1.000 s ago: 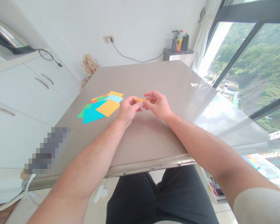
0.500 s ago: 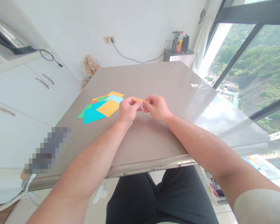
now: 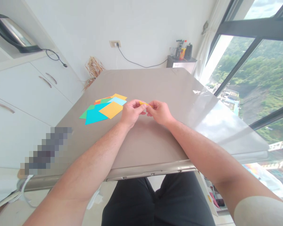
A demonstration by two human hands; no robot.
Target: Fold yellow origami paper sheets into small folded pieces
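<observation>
Between my two hands, just above the table, is a small folded piece of yellow-orange paper [image 3: 142, 103]. My left hand [image 3: 132, 112] pinches its left part between thumb and fingers. From the other side my right hand [image 3: 160, 112] grips its right end, the fingertips of both hands nearly touching. Most of the paper is covered by my fingers, so its full shape is hidden. Left of my left hand lie loose sheets: a yellow sheet [image 3: 111, 110] on top of a blue sheet [image 3: 96, 115], with a green sheet [image 3: 86, 112], a light blue sheet [image 3: 118, 100] and others behind.
The grey-brown table [image 3: 151, 84] spans the view. A blurred-out dark object [image 3: 47, 150] lies at its left edge. White cabinets with a kettle [image 3: 17, 33] stand left, dried stalks [image 3: 94, 67] behind. A small cabinet [image 3: 181, 62] holds bottles at the back; a window is right.
The folded paper has tilted a little in my fingers, showing more of its yellow face on the left. My head view has shifted slightly; the loose sheets stay put.
</observation>
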